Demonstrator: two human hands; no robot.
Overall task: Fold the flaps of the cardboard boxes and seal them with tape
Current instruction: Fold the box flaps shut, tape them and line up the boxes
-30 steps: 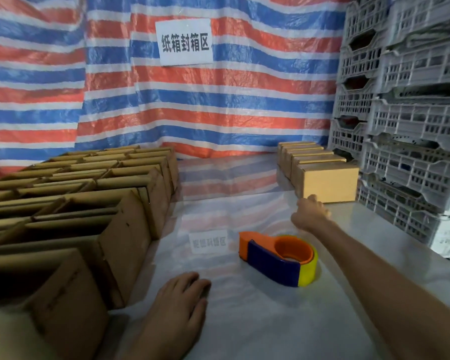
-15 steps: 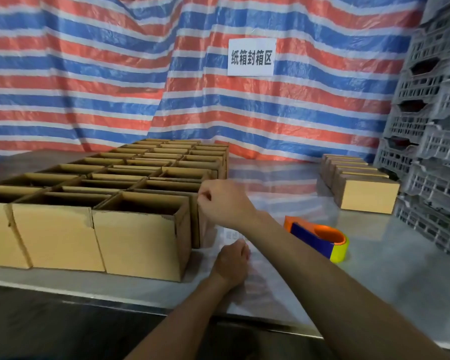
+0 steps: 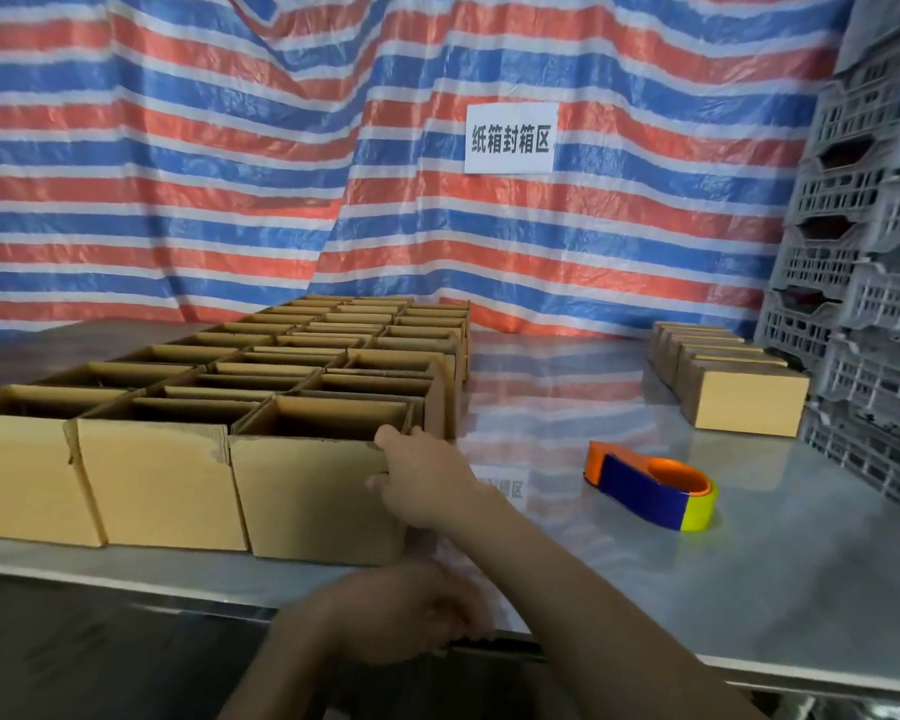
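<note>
An open cardboard box [image 3: 313, 491] stands at the front right corner of a block of open boxes [image 3: 333, 350], near the front edge of the tabletop [image 3: 749, 563]. We see the right hand [image 3: 427, 480] gripping its upper right corner, thumb over the rim and fingers [image 3: 378, 483] on the front face. The left hand [image 3: 401, 610] rests at the tabletop's front edge, blurred, so we cannot tell how its fingers lie. An orange, blue and yellow tape dispenser [image 3: 650, 485] lies to the right, apart from the boxes. Beyond it, closed boxes [image 3: 744, 402] sit in a row beside stacked grey crates [image 3: 879, 304]. A striped tarp [image 3: 230, 174] with a white sign [image 3: 510, 138] hangs behind.
</note>
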